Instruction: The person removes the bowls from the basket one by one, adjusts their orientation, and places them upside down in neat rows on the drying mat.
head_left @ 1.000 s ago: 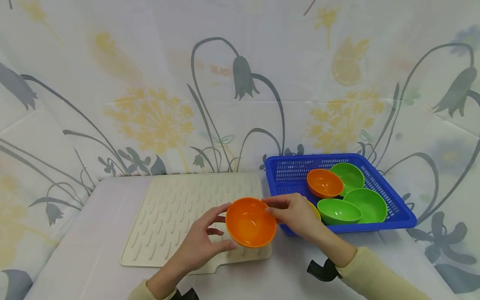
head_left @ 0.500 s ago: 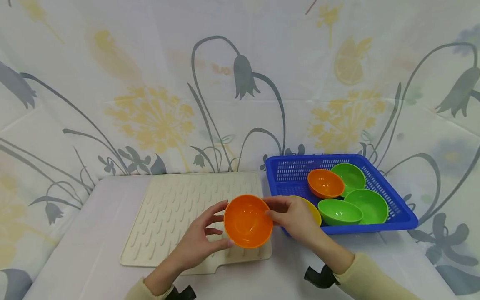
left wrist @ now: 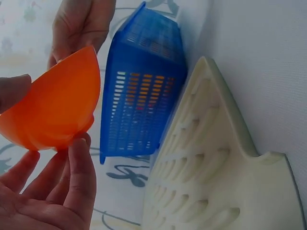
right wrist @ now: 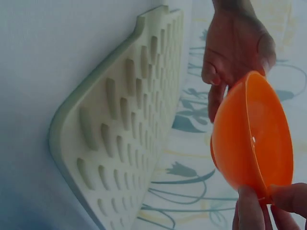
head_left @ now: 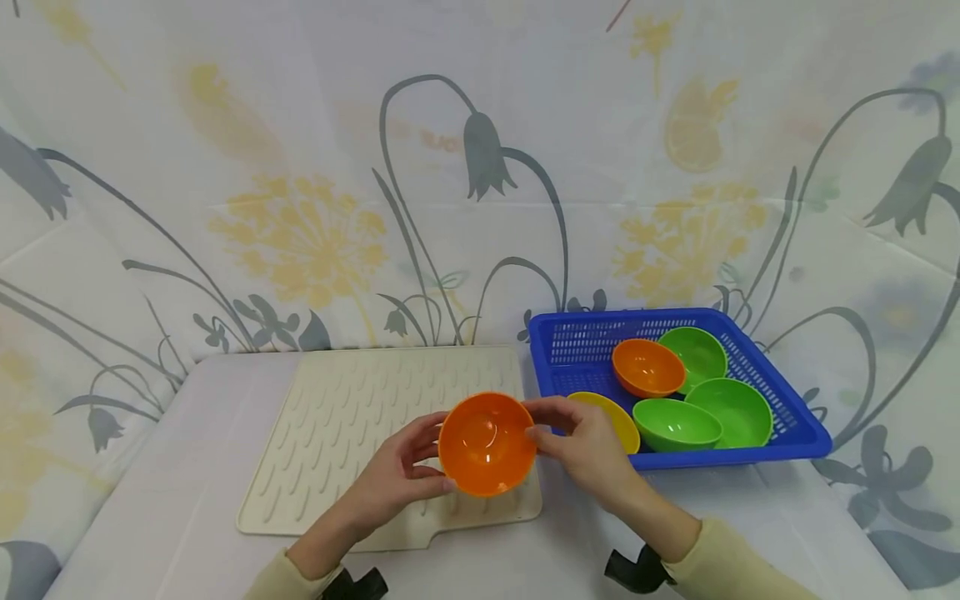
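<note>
Table [head_left: 165,467] with mat [head_left: 360,429], basket [head_left: 738,456] and raised bowl [head_left: 486,450]

Cream mat lies flat; blue basket stands just beside its right edge, holding green bowls [head_left: 677,427] (three), an orange spare [head_left: 647,368] and a yellow bowl [head_left: 619,422]. Left hand [head_left: 386,477] grips raised bowl, thumb and fingers round its left side; right hand [head_left: 588,446] pinches its right rim. Raised bowl, also orange, is clear above mat, mouth tilted toward head camera.

Floral cloth backdrop [head_left: 495,225] — grey bellflowers [head_left: 486,154], yellow blooms [head_left: 307,237], white-covered table [head_left: 180,467]
</note>
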Available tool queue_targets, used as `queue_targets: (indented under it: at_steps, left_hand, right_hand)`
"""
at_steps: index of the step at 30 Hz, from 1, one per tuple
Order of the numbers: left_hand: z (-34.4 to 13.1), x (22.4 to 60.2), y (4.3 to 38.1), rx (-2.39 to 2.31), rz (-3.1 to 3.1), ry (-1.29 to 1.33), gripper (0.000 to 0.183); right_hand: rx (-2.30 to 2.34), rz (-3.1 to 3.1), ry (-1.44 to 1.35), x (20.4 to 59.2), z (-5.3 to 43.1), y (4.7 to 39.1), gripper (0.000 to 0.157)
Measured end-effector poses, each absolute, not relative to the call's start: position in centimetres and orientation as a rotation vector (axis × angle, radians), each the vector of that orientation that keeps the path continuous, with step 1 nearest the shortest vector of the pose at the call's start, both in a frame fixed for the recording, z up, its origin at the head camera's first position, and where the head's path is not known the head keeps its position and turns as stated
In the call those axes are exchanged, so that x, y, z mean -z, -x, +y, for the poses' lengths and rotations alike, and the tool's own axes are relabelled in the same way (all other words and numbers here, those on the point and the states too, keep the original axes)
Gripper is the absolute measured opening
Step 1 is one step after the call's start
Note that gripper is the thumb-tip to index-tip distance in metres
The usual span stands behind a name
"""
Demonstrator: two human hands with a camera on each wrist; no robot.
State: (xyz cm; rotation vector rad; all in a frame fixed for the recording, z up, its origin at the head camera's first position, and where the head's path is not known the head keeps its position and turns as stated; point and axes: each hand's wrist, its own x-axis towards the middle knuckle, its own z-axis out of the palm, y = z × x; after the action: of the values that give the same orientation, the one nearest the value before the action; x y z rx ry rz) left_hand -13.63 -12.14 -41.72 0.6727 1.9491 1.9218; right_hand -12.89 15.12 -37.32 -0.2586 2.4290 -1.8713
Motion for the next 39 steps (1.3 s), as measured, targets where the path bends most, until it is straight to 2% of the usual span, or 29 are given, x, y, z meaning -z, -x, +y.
queue_targets:
  at_steps: [15,26,32,39]
  left_hand:
    - [-12.4,41.4,13.4,-1.915,2.099,-0.767,0.069]
    - [-12.6,40.6,12.8,-1.706,2.463,-1.072,0.067]
    - [-12.6,40.3,12.3,-1.559,2.574,-1.229,0.072]
    - [-12.5,39.9,12.0,-1.429,2.662,-1.38,0.07]
  right_hand:
    - [1.876,2.388,0.255,37.9,15.1,12.9,0.033]
    - [1.84,2.283,0.364,37.4,15.4,12.8,0.047]
    - [1.727,2.286,0.422,37.5,15.1,12.9,0.054]
    - [1.685,2.282,0.402,37.4,14.9,12.8,0.055]
